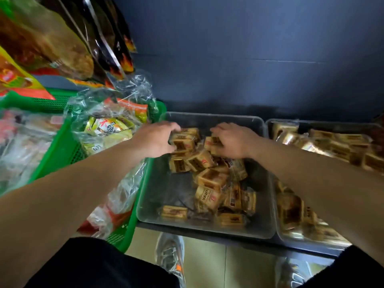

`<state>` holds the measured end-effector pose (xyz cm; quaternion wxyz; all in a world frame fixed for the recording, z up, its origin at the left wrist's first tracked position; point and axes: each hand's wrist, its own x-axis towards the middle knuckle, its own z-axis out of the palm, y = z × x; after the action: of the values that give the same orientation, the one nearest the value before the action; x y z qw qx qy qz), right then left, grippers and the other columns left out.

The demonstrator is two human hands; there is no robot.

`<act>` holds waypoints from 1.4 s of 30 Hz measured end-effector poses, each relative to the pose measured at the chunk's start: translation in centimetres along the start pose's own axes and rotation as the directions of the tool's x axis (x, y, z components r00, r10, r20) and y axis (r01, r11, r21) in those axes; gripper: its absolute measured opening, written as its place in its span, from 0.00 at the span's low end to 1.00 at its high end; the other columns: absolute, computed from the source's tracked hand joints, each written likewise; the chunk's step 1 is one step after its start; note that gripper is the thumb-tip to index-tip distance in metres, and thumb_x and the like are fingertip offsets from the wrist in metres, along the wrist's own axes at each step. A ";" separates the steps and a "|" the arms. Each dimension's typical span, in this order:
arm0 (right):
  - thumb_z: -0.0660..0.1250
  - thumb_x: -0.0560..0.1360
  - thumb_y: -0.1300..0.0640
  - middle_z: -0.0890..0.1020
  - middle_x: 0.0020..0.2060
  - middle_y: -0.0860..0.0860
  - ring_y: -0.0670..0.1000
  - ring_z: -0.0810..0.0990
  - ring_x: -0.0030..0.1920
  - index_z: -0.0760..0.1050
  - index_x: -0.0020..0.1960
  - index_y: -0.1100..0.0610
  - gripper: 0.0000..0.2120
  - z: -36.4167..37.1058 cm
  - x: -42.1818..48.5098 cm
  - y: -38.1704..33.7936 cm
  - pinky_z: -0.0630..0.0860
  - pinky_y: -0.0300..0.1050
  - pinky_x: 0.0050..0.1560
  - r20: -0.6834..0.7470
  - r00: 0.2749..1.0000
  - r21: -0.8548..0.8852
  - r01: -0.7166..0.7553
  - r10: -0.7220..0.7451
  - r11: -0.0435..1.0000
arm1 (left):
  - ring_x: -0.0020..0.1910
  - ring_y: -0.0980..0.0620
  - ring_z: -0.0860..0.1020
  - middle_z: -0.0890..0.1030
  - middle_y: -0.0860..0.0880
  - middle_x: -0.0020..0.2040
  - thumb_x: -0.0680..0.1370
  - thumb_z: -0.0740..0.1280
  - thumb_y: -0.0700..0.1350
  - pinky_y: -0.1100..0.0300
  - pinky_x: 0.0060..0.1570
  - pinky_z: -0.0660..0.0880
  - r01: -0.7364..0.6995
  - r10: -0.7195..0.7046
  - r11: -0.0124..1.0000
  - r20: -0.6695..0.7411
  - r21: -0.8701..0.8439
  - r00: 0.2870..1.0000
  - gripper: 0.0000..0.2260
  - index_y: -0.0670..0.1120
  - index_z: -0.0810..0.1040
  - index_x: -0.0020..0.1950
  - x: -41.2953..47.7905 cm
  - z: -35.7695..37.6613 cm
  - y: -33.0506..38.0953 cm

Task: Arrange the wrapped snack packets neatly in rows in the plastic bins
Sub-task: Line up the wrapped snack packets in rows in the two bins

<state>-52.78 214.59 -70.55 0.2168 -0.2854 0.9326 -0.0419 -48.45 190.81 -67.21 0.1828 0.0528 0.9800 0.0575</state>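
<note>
At the shelf's left end: a green basket (62, 146) stands against the bin, with crinkled clear bags (116, 113) of other snacks spilling over its rim.
Left hand (156, 140): fingers curled down over a gold wrapped packet (184, 142) at the bin's far-left corner; it seems to grip it, though how firmly I cannot tell.
Middle clear bin (268, 225): packets (209, 183) lie jumbled and tilted from the far end toward the near right; the near-left floor is bare.
Right hand (232, 142): palm down on packets at the far end, fingers bent onto them; whether it grips one I cannot tell.
Right clear bin (272, 125): more gold packets (340, 146), partly behind the right forearm.
Risk, pile: slick wrappers may slide, so a pulled packet could topple its neighbours.
Risk, left edge: the loose bags may snag the left wrist.
Risk, row: a packet set down tilted will skew the row.
</note>
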 end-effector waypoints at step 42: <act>0.56 0.81 0.35 0.63 0.75 0.57 0.61 0.61 0.75 0.59 0.81 0.47 0.32 4.3 6.7 -6.6 0.60 0.59 0.73 0.121 0.991 0.079 -0.074 0.064 0.994 | 0.64 0.51 0.73 0.74 0.52 0.66 0.80 0.70 0.48 0.60 0.61 0.65 0.001 -0.022 0.979 -0.103 -0.204 0.994 0.12 0.54 0.79 0.63 -2.0 0.4 -5.1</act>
<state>-52.57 205.61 -75.62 0.2847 -0.2455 0.9249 -0.0562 -46.88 185.52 -67.60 0.1358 0.0250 0.9775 0.1593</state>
